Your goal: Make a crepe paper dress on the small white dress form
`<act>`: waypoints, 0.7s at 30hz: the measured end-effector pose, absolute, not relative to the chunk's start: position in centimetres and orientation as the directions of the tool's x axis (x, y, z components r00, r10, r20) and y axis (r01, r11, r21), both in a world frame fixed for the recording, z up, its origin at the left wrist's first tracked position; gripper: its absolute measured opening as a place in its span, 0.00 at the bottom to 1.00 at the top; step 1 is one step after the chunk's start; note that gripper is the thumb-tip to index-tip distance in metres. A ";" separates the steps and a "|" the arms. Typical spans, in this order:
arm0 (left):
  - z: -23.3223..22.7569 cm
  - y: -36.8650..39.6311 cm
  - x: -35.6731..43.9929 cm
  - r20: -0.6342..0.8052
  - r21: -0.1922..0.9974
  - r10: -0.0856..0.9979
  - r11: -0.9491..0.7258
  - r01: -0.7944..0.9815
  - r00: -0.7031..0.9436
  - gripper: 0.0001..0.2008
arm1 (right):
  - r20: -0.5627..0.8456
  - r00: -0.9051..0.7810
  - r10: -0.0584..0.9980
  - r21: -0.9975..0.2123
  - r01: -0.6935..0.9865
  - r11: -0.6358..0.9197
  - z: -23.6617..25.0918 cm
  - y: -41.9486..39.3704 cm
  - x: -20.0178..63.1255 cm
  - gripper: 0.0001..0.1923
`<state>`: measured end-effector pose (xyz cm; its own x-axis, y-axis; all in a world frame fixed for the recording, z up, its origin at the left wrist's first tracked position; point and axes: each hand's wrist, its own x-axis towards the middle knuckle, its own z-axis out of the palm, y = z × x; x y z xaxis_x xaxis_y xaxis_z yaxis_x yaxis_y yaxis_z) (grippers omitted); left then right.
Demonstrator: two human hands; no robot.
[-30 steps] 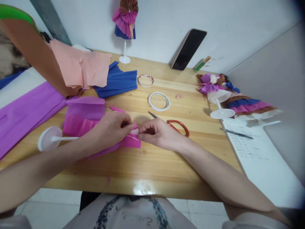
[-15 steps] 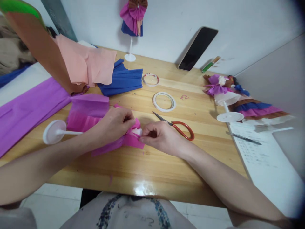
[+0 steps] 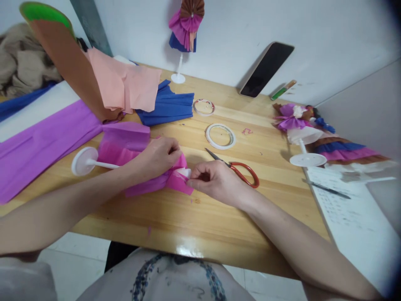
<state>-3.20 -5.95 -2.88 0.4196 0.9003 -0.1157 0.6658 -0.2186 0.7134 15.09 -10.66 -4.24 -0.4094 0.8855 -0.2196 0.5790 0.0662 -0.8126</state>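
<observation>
A white plastic stand (image 3: pixel 86 162) lies on its side on the wooden table (image 3: pixel 200 217), its round base to the left. Pink crepe paper (image 3: pixel 175 182) is gathered around its far end. My left hand (image 3: pixel 158 155) presses the pink paper against the stand. My right hand (image 3: pixel 216 182) pinches the white tip of the stand and the paper's edge at the right. Red-handled scissors (image 3: pixel 241 169) lie just behind my right hand.
Two tape rings (image 3: pixel 220 136) lie mid-table, beyond them blue folded paper (image 3: pixel 167 106), peach paper (image 3: pixel 125 85) and purple sheets (image 3: pixel 40 142). A finished paper doll (image 3: pixel 184 25) stands at the back, another doll (image 3: pixel 316 138) lies at the right. A phone (image 3: pixel 266 69) leans on the wall. A pen (image 3: pixel 326 189) rests on a printed sheet.
The camera has drifted, shifting the scene right and down. Both hands stay on the pink paper and the stand's tip, with the paper bunched a little tighter.
</observation>
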 end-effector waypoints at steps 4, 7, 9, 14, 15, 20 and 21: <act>-2.8 -6.2 -3.3 -0.110 0.761 0.880 -0.225 0.609 0.462 0.11 | -0.206 -0.403 0.892 -0.818 0.570 0.069 -4.2 -10.6 15.0 0.11; -2.8 -6.3 -3.5 -0.105 0.786 0.862 -0.234 0.573 0.496 0.11 | -0.212 -0.390 0.896 -0.824 0.564 0.050 -4.0 -10.6 14.9 0.12; -2.8 -6.4 -3.5 -0.114 0.790 0.855 -0.231 0.568 0.506 0.11 | -0.226 -0.373 0.900 -0.820 0.572 0.031 -3.8 -10.7 14.8 0.13; -2.9 -6.6 -3.3 -0.134 0.769 0.857 -0.227 0.598 0.498 0.12 | -0.191 -0.348 0.918 -0.796 0.602 0.063 -3.3 -11.0 14.3 0.13; -2.9 -6.6 -3.3 -0.131 0.766 0.858 -0.230 0.600 0.496 0.12 | -0.178 -0.347 0.921 -0.792 0.606 0.075 -3.3 -10.9 14.3 0.13; -3.1 -7.0 -3.4 -0.080 0.769 0.854 -0.276 0.577 0.514 0.12 | -0.154 -0.323 0.934 -0.775 0.626 0.089 -3.9 -10.3 14.1 0.14; -3.1 -7.1 -3.5 -0.070 0.767 0.850 -0.289 0.572 0.523 0.12 | -0.158 -0.318 0.935 -0.775 0.627 0.082 -4.0 -10.2 14.0 0.14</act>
